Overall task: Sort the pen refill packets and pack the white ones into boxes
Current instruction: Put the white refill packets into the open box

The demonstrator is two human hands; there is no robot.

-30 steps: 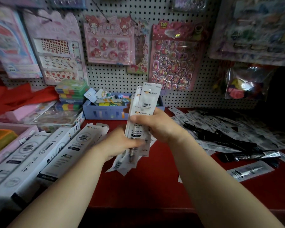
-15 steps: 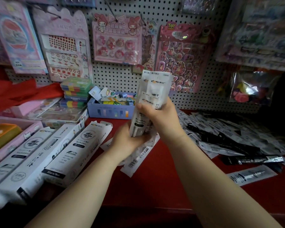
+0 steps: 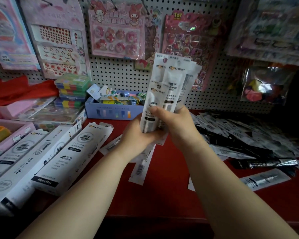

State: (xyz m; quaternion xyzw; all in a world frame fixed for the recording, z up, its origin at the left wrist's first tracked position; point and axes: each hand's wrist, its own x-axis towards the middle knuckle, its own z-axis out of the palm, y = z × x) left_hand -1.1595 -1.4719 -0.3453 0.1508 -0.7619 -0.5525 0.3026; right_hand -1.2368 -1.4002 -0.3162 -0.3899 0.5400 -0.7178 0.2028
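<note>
Both hands hold an upright bundle of white refill packets [image 3: 169,83] above the red counter. My left hand [image 3: 138,140] cups the bundle's bottom end, and my right hand [image 3: 176,121] grips it from the right with the thumb across the front. A few white packets [image 3: 140,168] lie flat on the counter under my left wrist. At the left lie three long white boxes [image 3: 71,156], the nearest with its far flap open. A mixed heap of white and black packets [image 3: 245,135] covers the counter at the right.
A blue tray of small items [image 3: 110,112] stands at the back against the pegboard [image 3: 119,73], which is hung with sticker sheets. Stacked coloured cases [image 3: 72,88] and a pink box [image 3: 9,135] sit at the left. The counter's front edge [image 3: 154,219] runs below my forearms.
The bundle has risen and stands more upright. My left hand moved from the bundle's lower side to under its bottom end, and loose packets that hung below now lie on the counter.
</note>
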